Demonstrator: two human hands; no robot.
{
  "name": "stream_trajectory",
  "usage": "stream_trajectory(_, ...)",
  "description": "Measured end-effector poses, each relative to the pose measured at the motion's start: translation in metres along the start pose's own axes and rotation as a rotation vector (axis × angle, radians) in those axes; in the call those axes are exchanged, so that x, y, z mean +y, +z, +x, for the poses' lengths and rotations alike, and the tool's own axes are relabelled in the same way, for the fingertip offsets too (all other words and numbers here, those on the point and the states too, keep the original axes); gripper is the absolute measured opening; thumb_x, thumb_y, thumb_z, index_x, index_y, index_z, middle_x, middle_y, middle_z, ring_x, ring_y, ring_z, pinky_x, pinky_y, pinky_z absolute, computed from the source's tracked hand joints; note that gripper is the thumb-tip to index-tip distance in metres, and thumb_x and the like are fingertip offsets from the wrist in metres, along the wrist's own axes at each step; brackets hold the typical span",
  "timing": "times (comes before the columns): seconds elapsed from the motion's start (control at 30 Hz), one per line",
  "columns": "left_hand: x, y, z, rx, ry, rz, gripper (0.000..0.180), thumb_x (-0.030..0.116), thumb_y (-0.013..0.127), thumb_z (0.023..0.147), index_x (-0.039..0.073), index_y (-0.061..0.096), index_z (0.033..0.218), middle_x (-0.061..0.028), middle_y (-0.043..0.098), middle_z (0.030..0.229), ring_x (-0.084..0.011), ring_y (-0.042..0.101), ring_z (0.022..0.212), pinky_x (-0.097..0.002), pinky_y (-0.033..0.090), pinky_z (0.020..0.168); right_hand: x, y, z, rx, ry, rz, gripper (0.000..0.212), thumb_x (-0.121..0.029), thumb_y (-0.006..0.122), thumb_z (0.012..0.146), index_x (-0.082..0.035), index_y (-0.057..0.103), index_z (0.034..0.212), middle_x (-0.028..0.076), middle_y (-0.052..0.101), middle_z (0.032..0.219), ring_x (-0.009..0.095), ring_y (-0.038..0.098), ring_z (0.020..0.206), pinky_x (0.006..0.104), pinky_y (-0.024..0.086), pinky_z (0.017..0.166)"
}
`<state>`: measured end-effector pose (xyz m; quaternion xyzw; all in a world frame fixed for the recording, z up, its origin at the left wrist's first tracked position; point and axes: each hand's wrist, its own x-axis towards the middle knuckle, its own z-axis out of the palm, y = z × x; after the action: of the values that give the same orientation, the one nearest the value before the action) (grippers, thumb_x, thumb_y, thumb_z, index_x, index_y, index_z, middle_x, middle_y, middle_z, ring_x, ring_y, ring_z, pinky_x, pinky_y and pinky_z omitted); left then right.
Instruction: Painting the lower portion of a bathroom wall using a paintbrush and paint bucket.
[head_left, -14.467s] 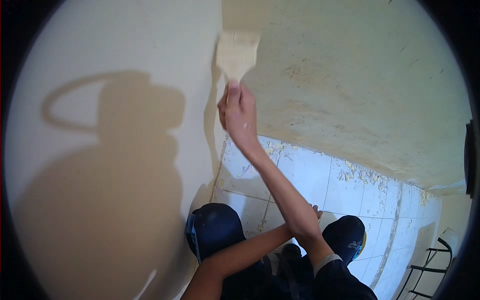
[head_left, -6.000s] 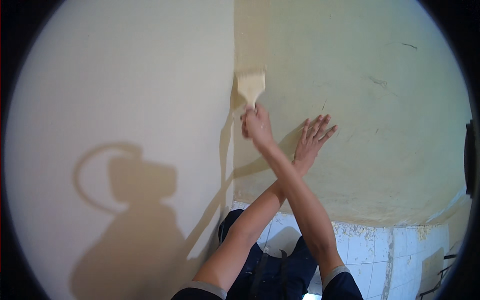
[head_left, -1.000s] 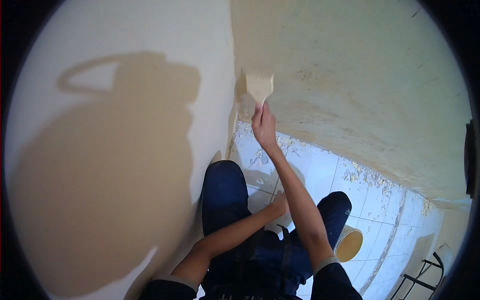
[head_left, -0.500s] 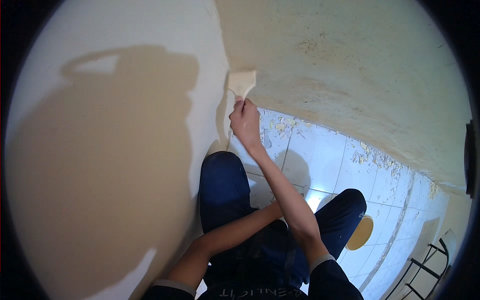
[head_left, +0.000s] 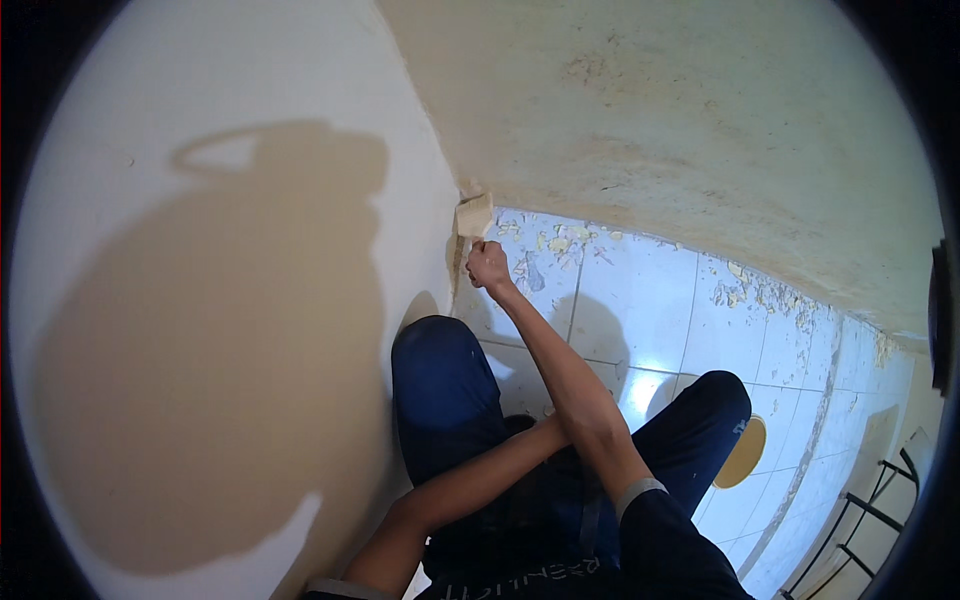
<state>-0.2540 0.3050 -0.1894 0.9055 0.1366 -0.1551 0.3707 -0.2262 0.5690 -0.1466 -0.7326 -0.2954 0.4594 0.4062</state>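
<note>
My right hand [head_left: 487, 266] is closed around the handle of a wide, flat, cream-coloured paintbrush [head_left: 475, 214]. The brush head is at the low corner where the pale left wall [head_left: 405, 240] meets the stained, beige-green wall [head_left: 680, 130], just above the tiled floor [head_left: 635, 300]. Its far edge appears to touch the foot of the stained wall. My left forearm [head_left: 490, 465] reaches across my lap and passes under my right forearm, which hides my left hand.
Flakes of peeled paint [head_left: 570, 238] litter the floor along the stained wall. A round yellow-brown lid or container [head_left: 742, 455] lies beside my right knee [head_left: 715, 400]. Farther right stands a black metal frame [head_left: 870, 510]. My left knee [head_left: 440, 360] is close to the left wall.
My right hand has brought the paintbrush down the corner, from higher on the wall to near floor level. The view has shifted slightly.
</note>
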Motion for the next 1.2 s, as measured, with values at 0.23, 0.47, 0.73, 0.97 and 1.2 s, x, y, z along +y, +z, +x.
stream_trajectory(0.23,0.029,-0.074,-0.007,-0.025,-0.031,-0.045,0.050,0.021,0.053,0.084,0.008,0.041,0.131,-0.0227,0.048,0.120,-0.0401,0.051,0.108,-0.0521,0.038,0.092,-0.080,-0.006,-0.051,0.289,-0.359,0.082,0.029,-0.015,0.046,0.090,0.008,0.055,0.076,0.030,0.055,0.063,0.043,0.058,0.060,0.0471,0.044,0.053)
stream_trajectory(0.47,0.033,-0.097,0.021,-0.077,0.019,-0.027,0.051,0.011,0.062,0.078,0.004,0.047,0.126,-0.0239,0.056,0.111,-0.0388,0.056,0.103,-0.0502,0.043,0.091,-0.126,-0.086,-0.146,0.263,-0.295,0.300,0.029,-0.025,0.051,0.092,0.004,0.055,0.086,0.023,0.058,0.067,0.033,0.060,0.060,0.0401,0.045,0.055)
stream_trajectory(0.73,0.009,-0.099,0.072,-0.347,0.030,-0.629,0.042,0.033,0.040,0.096,0.013,0.047,0.132,-0.0096,0.049,0.124,-0.0187,0.053,0.107,-0.0311,0.045,0.080,-0.029,-0.249,-0.214,0.392,-0.498,0.025,0.025,-0.025,0.056,0.080,0.000,0.059,0.083,0.022,0.060,0.068,0.041,0.059,0.067,0.0464,0.046,0.060)
stream_trajectory(0.97,0.086,-0.098,0.134,-0.651,0.427,-0.003,0.049,0.041,0.038,0.093,0.015,0.043,0.135,-0.0130,0.042,0.129,-0.0261,0.045,0.113,-0.0409,0.039,0.083,0.013,-0.268,-0.150,0.834,-0.544,0.133,0.025,-0.022,0.058,0.060,0.002,0.057,0.054,0.022,0.056,0.054,0.037,0.056,0.050,0.0462,0.044,0.048)
stream_trajectory(1.2,0.111,-0.147,0.134,-0.342,0.603,0.394,0.057,0.050,0.036,0.090,0.018,0.039,0.137,-0.0164,0.034,0.135,-0.0336,0.038,0.119,-0.0507,0.033,0.086,0.039,-0.260,-0.195,0.986,-0.462,0.161,0.028,-0.021,0.057,0.065,0.005,0.053,0.057,0.022,0.055,0.055,0.042,0.053,0.052,0.0478,0.044,0.051)
